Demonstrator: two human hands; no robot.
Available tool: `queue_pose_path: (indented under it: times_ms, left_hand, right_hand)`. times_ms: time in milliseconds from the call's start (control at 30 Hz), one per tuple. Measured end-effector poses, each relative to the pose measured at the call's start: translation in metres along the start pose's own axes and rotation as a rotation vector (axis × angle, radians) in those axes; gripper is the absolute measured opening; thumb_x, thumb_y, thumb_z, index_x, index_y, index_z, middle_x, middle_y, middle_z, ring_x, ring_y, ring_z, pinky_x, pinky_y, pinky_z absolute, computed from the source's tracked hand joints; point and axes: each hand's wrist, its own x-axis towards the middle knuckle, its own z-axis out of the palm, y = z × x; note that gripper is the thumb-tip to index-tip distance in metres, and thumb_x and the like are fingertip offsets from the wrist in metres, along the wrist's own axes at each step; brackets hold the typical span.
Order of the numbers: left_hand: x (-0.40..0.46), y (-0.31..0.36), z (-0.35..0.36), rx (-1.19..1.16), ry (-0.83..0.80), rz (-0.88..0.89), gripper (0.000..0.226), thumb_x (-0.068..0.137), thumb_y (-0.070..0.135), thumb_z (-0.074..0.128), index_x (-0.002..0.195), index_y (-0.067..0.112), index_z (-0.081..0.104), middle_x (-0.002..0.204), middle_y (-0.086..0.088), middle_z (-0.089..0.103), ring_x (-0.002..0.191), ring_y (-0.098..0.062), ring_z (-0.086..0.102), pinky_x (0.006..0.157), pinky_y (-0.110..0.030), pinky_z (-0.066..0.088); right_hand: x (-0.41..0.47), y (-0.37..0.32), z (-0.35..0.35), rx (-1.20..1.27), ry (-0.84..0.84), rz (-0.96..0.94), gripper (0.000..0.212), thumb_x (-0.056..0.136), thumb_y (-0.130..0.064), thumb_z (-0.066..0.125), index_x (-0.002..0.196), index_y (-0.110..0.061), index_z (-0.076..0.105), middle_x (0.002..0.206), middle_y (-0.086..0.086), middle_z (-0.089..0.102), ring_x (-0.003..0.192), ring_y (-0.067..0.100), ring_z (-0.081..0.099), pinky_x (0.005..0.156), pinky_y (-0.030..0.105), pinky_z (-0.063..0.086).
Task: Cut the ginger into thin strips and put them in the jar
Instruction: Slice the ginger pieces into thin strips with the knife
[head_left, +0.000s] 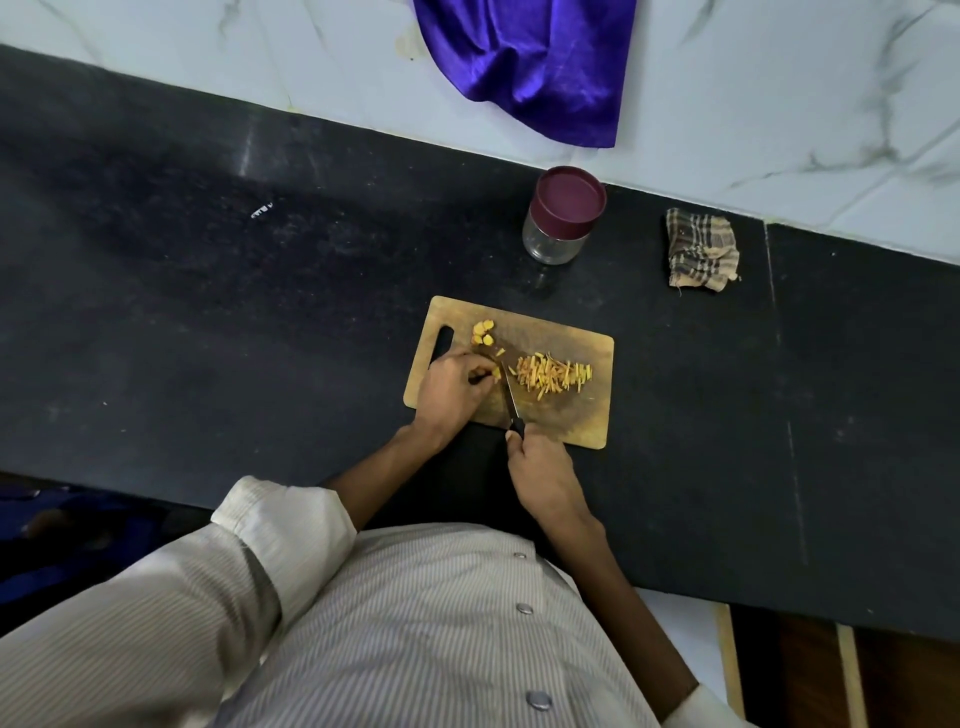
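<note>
A wooden cutting board (582, 415) lies on the black counter. A pile of thin yellow ginger strips (553, 375) sits on its right half, and a few ginger slices (483, 332) lie near the handle hole at its far left. My left hand (453, 389) pinches a small ginger piece (497, 374) against the board. My right hand (543, 475) grips the black handle of a knife (510, 399), whose blade stands right beside that piece. Behind the board stands a clear glass jar (556, 240) with its maroon lid (571, 200) on.
A folded checked cloth (701, 248) lies on the counter to the right of the jar. A purple cloth (535, 62) hangs over the white marble wall behind. The black counter (260, 312) stretches to the left; its front edge runs by my body.
</note>
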Motion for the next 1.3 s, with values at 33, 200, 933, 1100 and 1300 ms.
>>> queue_pose_path:
  times_ms: [33, 200, 933, 1100, 1300]
  left_hand:
    - [0.0, 0.0, 0.0, -0.006, -0.001, -0.002, 0.018, 0.083, 0.012, 0.072, 0.101, 0.012, 0.074, 0.105, -0.004, 0.066, 0.089, -0.012, 0.063, 0.086, -0.025, 0.052]
    - [0.001, 0.0, 0.0, -0.014, -0.005, -0.011, 0.018, 0.083, 0.011, 0.072, 0.101, 0.012, 0.074, 0.104, -0.005, 0.067, 0.09, -0.014, 0.063, 0.087, -0.026, 0.052]
    - [0.001, -0.001, 0.0, 0.035, 0.002, -0.005, 0.018, 0.085, 0.013, 0.07, 0.103, 0.011, 0.074, 0.103, -0.005, 0.065, 0.091, -0.015, 0.061, 0.081, -0.017, 0.044]
    - [0.0, -0.002, 0.001, 0.01, -0.001, 0.002, 0.018, 0.085, 0.012, 0.07, 0.102, 0.012, 0.074, 0.104, -0.003, 0.065, 0.092, -0.012, 0.061, 0.085, -0.022, 0.048]
    - [0.0, -0.003, -0.001, -0.064, 0.031, -0.005, 0.017, 0.081, 0.009, 0.073, 0.098, 0.01, 0.074, 0.102, -0.004, 0.067, 0.084, -0.008, 0.061, 0.082, -0.02, 0.051]
  right_hand:
    - [0.0, 0.0, 0.0, -0.001, -0.001, -0.002, 0.035, 0.107, -0.032, 0.035, 0.121, -0.005, 0.053, 0.114, 0.017, 0.063, 0.106, 0.033, 0.06, 0.086, 0.04, 0.046]
    - [0.002, -0.001, 0.0, -0.021, -0.008, -0.004, 0.035, 0.107, -0.032, 0.035, 0.121, -0.006, 0.053, 0.115, 0.017, 0.062, 0.107, 0.033, 0.059, 0.088, 0.04, 0.046]
    - [0.005, -0.006, 0.009, -0.032, 0.014, 0.05, 0.034, 0.106, -0.029, 0.037, 0.119, -0.002, 0.053, 0.116, 0.021, 0.063, 0.108, 0.038, 0.061, 0.088, 0.044, 0.049]
    - [0.005, -0.005, 0.004, -0.014, 0.025, 0.058, 0.035, 0.106, -0.03, 0.037, 0.123, -0.004, 0.054, 0.116, 0.018, 0.064, 0.109, 0.036, 0.06, 0.089, 0.042, 0.047]
    - [0.0, -0.003, 0.002, -0.024, 0.001, 0.025, 0.035, 0.107, -0.031, 0.036, 0.121, -0.005, 0.053, 0.115, 0.018, 0.063, 0.107, 0.035, 0.06, 0.089, 0.041, 0.047]
